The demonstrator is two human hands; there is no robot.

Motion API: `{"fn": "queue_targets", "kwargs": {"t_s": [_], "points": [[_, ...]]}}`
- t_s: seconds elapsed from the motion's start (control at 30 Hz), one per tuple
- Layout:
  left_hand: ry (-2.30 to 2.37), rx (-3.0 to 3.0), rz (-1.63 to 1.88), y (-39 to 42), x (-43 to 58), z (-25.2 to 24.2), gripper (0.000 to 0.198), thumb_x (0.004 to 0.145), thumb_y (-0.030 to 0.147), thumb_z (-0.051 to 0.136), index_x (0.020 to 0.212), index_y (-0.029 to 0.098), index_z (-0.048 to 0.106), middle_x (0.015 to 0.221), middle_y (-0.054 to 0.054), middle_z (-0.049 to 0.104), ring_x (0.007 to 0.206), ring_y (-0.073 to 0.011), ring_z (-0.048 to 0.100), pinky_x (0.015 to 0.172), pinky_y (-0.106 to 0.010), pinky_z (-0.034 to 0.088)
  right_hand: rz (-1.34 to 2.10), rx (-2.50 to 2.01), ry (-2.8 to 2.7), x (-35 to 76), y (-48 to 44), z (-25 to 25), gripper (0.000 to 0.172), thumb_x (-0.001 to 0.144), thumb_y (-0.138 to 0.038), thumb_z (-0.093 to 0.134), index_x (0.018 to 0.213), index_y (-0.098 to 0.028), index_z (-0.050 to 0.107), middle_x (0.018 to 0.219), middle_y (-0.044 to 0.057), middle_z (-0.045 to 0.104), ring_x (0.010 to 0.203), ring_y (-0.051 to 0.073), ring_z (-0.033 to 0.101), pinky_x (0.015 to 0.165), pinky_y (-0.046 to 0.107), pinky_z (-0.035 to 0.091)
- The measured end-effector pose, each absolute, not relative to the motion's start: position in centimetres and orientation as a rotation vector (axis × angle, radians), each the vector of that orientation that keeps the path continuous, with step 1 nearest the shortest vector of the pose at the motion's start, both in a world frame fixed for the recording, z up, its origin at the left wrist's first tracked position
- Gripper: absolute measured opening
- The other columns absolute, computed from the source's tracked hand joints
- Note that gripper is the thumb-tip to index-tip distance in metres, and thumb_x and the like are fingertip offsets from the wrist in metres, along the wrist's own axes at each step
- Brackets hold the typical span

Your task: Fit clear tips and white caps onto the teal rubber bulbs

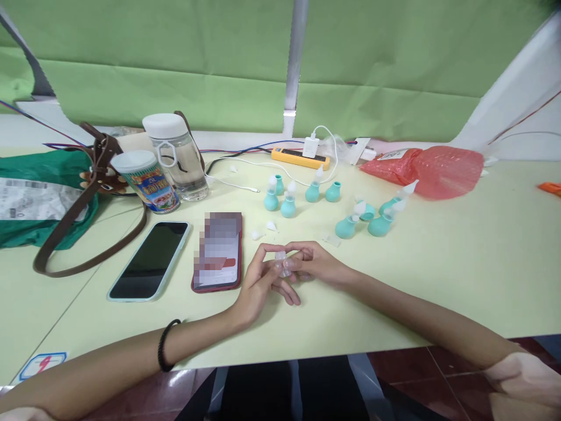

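Note:
Both my hands meet over the table's near middle, pinching one small clear plastic piece (281,264). My left hand (262,278) is closed on its left side with thumb and forefinger, the lower fingers curled loosely beneath. On the other side my right hand (318,263) grips the same piece between thumb and fingertips. Fingers cover part of it, so its full shape is hidden. Just beyond lie small white tips (272,225) and a flat clear piece (332,240). Several teal squeeze bulbs (288,207) stand farther back, some with clear nozzles fitted, others with bare openings.
Left of my hands lie a red-cased phone (219,251) and a dark-screened phone (149,260). Behind them stand a printed cup (149,182) and a water bottle (182,158), near a brown strap bag (65,240). A yellow power strip (284,156) and red plastic bag (447,171) are at the back.

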State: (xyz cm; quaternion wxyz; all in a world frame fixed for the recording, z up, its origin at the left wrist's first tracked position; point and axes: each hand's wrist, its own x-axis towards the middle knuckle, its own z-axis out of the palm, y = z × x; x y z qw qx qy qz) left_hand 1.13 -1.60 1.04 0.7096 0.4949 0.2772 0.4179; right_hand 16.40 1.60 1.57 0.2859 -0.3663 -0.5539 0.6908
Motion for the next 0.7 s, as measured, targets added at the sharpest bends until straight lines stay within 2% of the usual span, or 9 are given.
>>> {"fn": "queue_targets", "kwargs": {"t_s": [0.13, 0.43, 0.53, 0.7], "points": [[0.570, 1.088, 0.936, -1.71, 1.19, 0.97, 0.015, 0.084, 0.028, 0.039, 0.097, 0.022, 0.036, 0.066, 0.001, 0.054, 0.049, -0.0168, 0.061, 0.048, -0.028, 0.045, 1.863, -0.943, -1.487, 16.65, 1.72, 1.45, 0.030, 0.065, -0.028, 0.066, 0.088, -0.011, 0.056, 0.049, -0.003, 0.056, 0.042, 0.004, 0.044, 0.043, 0.018, 0.026], [0.594, 1.104, 0.953, -1.81, 1.28, 1.02, 0.014, 0.084, 0.028, 0.039, 0.096, 0.020, 0.037, 0.062, 0.002, 0.053, 0.048, -0.0153, 0.059, 0.048, -0.026, 0.043, 1.990, -0.746, -1.495, 17.06, 1.83, 1.80, 0.030, 0.067, -0.023, 0.063, 0.094, -0.010, 0.059, 0.056, 0.001, 0.061, 0.054, 0.013, 0.057, 0.047, 0.021, 0.030], [0.591, 1.105, 0.939, -1.73, 1.28, 1.00, 0.016, 0.084, 0.030, 0.041, 0.096, 0.020, 0.038, 0.062, 0.003, 0.052, 0.046, -0.0143, 0.058, 0.047, -0.025, 0.042, 1.969, -0.765, -1.515, 17.13, 1.88, 1.89, 0.031, 0.066, -0.024, 0.063, 0.093, -0.010, 0.060, 0.056, 0.001, 0.061, 0.052, 0.012, 0.055, 0.047, 0.021, 0.029], [0.582, 1.090, 0.906, -1.54, 1.17, 0.88, 0.020, 0.083, 0.034, 0.041, 0.098, 0.020, 0.039, 0.061, 0.003, 0.051, 0.042, -0.0136, 0.057, 0.042, -0.023, 0.041, 1.863, -0.820, -1.583, 17.15, 1.83, 1.88, 0.032, 0.065, -0.027, 0.065, 0.091, -0.009, 0.062, 0.053, 0.000, 0.059, 0.042, 0.004, 0.039, 0.045, 0.021, 0.022]]}}
